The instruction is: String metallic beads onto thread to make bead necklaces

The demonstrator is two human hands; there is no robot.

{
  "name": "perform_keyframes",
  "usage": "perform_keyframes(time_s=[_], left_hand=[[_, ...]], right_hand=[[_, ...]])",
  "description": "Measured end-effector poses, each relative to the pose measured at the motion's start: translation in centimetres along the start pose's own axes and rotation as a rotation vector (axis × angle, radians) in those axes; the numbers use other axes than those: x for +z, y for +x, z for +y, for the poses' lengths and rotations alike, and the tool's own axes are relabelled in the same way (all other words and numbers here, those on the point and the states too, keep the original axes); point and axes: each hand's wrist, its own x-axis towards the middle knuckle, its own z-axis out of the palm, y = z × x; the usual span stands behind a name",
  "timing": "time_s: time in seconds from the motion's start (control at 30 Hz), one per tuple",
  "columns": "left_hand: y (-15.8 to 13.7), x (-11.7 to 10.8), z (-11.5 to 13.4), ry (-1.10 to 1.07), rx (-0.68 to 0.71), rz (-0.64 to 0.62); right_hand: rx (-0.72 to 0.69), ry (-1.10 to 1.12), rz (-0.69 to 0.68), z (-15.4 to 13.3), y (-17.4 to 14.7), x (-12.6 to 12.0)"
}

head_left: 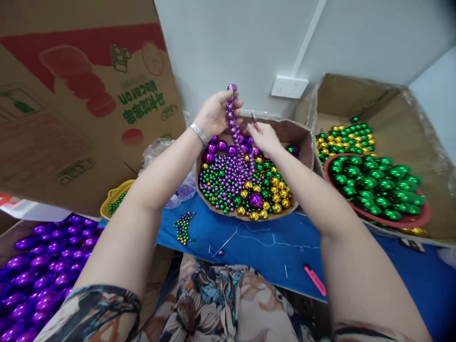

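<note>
While the left hand, raised near the pale wall, pinches the top of a purple bead strand between thumb and fingers, the strand hangs down into a low cardboard tray of loose purple, green and gold beads. The right hand, just beside the strand and above the tray, has its fingers closed around a slim dark tool whose kind is too small to tell. On the blue cloth nearer the body lie a needle with pale thread, a small cluster of mixed beads and a pink marker.
</note>
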Motion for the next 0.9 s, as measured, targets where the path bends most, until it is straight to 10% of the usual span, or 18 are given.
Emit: perform_keyframes(time_s=[0.23,0.9], left_hand=[[-1.7,1.2,-2.2,0.019,0.048,0.039],[-6.1,-0.4,-3.9,0.195,-0.241,0.024]], right_hand=[[0.075,0.003,0.088,0.1,-2.5,1.1],[-0.104,-0.539,-0.318,1.0,-6.2,1.1]])
